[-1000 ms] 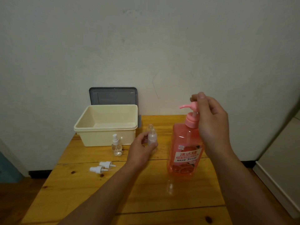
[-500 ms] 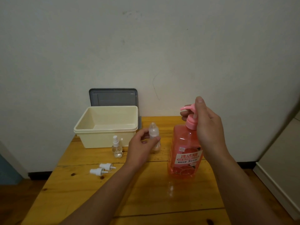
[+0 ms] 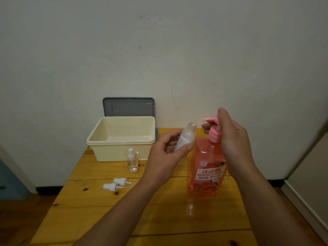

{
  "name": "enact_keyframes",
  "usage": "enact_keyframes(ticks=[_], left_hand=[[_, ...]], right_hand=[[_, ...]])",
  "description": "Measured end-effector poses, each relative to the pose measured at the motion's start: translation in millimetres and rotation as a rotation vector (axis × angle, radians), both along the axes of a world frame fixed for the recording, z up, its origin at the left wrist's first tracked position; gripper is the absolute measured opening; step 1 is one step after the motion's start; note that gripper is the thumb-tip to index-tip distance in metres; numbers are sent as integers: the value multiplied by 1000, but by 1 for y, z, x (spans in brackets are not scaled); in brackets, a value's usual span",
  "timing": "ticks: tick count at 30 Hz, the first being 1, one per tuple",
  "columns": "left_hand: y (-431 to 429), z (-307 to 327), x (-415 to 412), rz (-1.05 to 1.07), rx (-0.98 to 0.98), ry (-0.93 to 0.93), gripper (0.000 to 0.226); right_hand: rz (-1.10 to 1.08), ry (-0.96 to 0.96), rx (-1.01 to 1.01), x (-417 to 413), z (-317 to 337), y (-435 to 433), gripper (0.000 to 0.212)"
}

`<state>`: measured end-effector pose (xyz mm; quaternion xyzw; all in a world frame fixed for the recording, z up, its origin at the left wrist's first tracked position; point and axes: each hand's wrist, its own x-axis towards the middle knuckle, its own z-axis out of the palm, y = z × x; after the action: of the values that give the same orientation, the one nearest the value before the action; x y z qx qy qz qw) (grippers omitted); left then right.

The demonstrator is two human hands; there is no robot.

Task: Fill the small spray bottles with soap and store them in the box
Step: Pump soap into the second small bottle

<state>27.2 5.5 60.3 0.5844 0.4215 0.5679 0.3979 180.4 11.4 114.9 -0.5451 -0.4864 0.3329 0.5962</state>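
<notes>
My left hand (image 3: 165,157) holds a small clear bottle (image 3: 185,136) without its cap, tilted with its open mouth just left of the pink pump spout. My right hand (image 3: 232,141) grips the pump head (image 3: 210,119) of the big orange soap bottle (image 3: 206,167), which stands on the wooden table (image 3: 99,210). A second small spray bottle (image 3: 132,161), capped, stands in front of the cream box (image 3: 120,139). Two loose white spray caps (image 3: 116,183) lie on the table to the left.
A grey lid (image 3: 128,107) leans against the wall behind the box. The table's left edge drops to the floor. A white cabinet or door (image 3: 310,174) stands at the right.
My left hand lifted the open small bottle off the table and tilted it up toward the pump spout. My right hand stays on the pump head.
</notes>
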Motion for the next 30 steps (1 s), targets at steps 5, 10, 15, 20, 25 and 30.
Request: enact_keyframes(ticks=[5,10,15,20,25,30], left_hand=[[-1,5,3,0,27,32,40],[1,9,6,-19,27,37,41],[1,13,10,-22,17,21,41],[1,17,13,-40,26,-10,39],[0,18,14,-57,24,-8,32],[-2,18,17,-109,-6,-47,35]], right_hand=[[12,-2,-24,1,1,-1,45],[39,-38,-75,2,4,-1,48],[41,-72,-101,1,9,-5,46],[66,-84,-144,2,11,-6,48],[93,-97,-166,4,10,-6,54],[111,-142,-164,4,10,-5,61]])
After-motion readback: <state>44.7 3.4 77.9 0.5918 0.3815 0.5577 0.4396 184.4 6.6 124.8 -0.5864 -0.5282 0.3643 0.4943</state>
